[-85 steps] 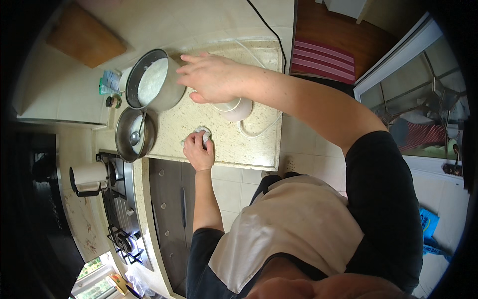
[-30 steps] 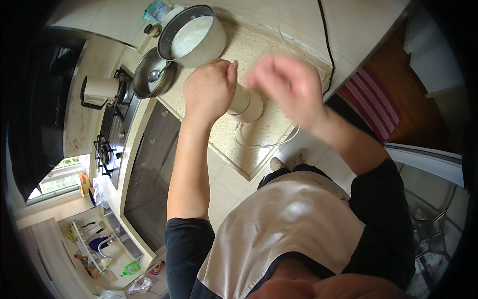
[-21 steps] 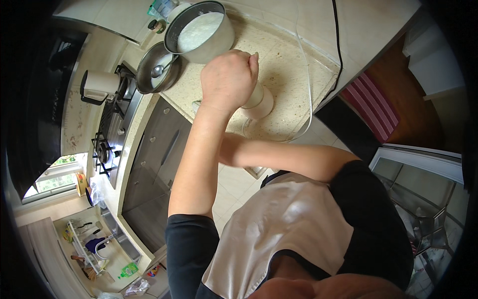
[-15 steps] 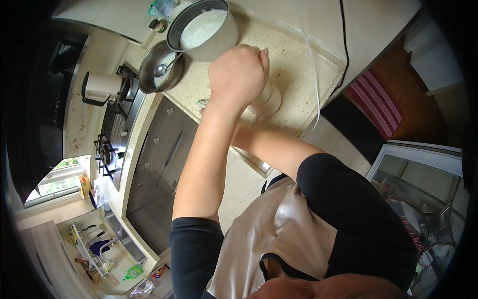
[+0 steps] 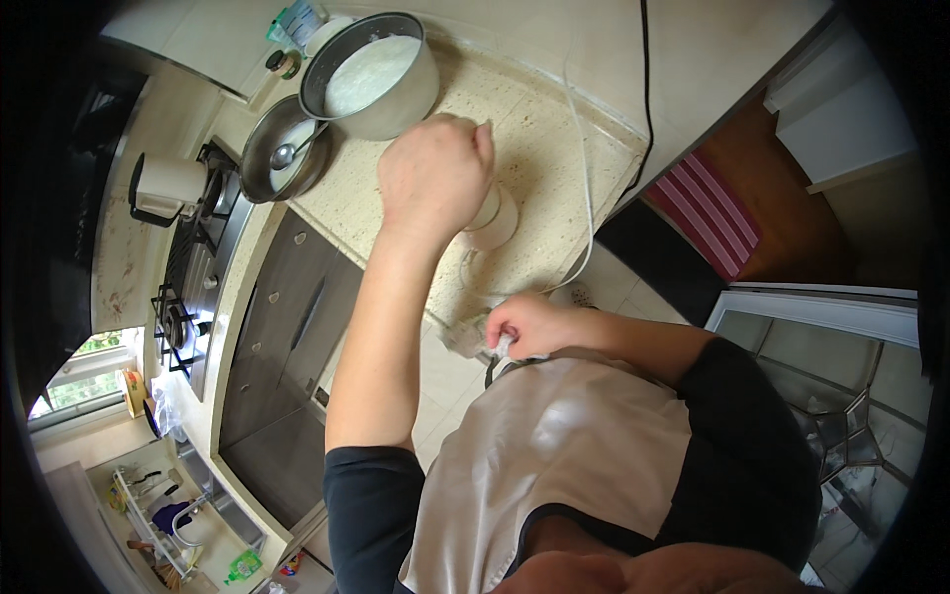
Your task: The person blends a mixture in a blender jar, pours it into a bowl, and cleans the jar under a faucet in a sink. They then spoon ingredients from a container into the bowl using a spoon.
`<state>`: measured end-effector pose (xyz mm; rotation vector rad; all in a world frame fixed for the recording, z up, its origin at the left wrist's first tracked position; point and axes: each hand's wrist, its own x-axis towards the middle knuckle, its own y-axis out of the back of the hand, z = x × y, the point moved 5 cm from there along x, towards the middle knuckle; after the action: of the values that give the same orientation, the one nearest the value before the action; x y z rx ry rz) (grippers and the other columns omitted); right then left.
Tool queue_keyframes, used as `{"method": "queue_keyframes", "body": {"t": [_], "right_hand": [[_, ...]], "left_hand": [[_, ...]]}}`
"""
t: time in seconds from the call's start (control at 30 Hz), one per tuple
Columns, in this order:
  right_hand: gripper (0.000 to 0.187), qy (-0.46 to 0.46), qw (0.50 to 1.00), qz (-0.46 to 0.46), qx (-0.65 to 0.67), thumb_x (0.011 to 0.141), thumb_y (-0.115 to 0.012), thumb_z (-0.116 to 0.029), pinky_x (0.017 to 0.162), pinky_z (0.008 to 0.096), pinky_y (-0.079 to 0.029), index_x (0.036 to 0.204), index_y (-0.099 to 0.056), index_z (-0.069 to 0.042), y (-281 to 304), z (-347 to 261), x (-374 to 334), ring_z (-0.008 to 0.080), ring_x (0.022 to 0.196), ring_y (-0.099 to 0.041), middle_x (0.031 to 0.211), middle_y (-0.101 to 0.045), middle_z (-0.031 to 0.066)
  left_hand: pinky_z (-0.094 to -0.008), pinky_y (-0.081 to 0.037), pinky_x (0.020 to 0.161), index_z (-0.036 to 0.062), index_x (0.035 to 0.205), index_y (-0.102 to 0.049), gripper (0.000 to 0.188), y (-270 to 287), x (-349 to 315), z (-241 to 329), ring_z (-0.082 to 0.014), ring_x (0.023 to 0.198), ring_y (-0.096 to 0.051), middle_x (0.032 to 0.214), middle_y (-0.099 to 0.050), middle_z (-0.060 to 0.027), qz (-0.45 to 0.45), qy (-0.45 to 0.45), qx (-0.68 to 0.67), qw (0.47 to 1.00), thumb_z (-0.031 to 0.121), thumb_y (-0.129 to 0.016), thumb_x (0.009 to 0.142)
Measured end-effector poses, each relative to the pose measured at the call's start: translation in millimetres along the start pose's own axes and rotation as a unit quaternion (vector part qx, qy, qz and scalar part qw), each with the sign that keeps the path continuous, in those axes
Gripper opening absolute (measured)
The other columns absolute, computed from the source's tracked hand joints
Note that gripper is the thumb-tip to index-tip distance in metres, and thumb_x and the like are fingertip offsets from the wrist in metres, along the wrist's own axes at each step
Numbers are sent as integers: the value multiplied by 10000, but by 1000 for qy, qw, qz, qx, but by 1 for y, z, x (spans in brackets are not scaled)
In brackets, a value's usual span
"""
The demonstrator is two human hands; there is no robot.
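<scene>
My left hand (image 5: 435,170) is a closed fist over the top of a pale cylindrical appliance (image 5: 495,220) standing on the speckled counter (image 5: 534,129). The fist hides the top, so its exact hold there is not fully visible. Close to my apron, past the counter's near edge, my right hand (image 5: 532,325) is closed around a crumpled, pale, cloth-like piece (image 5: 469,339). Part of that piece hangs out to the left of the fingers. Left of my fist stands a deep pot (image 5: 404,111) with white contents.
A metal bowl (image 5: 255,158) holding a spoon (image 5: 285,154) and white liquid sits beside the pot. A small dark-lidded jar (image 5: 284,65) stands behind. A white cord (image 5: 591,203) loops over the counter. The stove (image 5: 188,287) and sink (image 5: 233,515) lie along the left.
My right hand has come out from behind my left forearm and drawn back toward my body with the crumpled piece. My left fist stays at the appliance; the view has shifted somewhat.
</scene>
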<state>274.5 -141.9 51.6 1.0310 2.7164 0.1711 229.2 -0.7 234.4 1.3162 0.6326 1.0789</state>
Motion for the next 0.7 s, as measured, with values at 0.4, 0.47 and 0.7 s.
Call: {"method": "queue_keyframes", "body": {"t": [0.4, 0.47, 0.7], "right_hand": [[260, 28, 890, 451, -50, 790, -591, 81, 745, 279, -521, 1028, -614, -19, 206, 75, -94, 163, 812, -639, 952, -655, 83], [227, -9, 878, 400, -262, 828, -587, 19, 768, 368, -520, 1048, -624, -27, 211, 96, -52, 298, 872, -639, 992, -641, 163], [296, 70, 910, 315, -260, 867, -554, 4, 851, 352, -502, 1149, -601, -72, 259, 103, 58, 297, 981, -626, 1092, -629, 162]], "left_hand": [[-416, -505, 734, 48, 816, -695, 257, 4, -2, 3, -310, 837, -636, 881, -688, -98, 43, 27, -30, 998, 232, -550, 923], [-409, -506, 740, 32, 821, -691, 240, 4, -3, 3, -310, 837, -638, 889, -691, -100, 54, 27, -28, 998, 211, -561, 915], [-395, -512, 746, 43, 827, -701, 231, 4, -6, -2, -298, 830, -642, 891, -696, -88, 50, 72, -42, 995, 211, -567, 911]]}}
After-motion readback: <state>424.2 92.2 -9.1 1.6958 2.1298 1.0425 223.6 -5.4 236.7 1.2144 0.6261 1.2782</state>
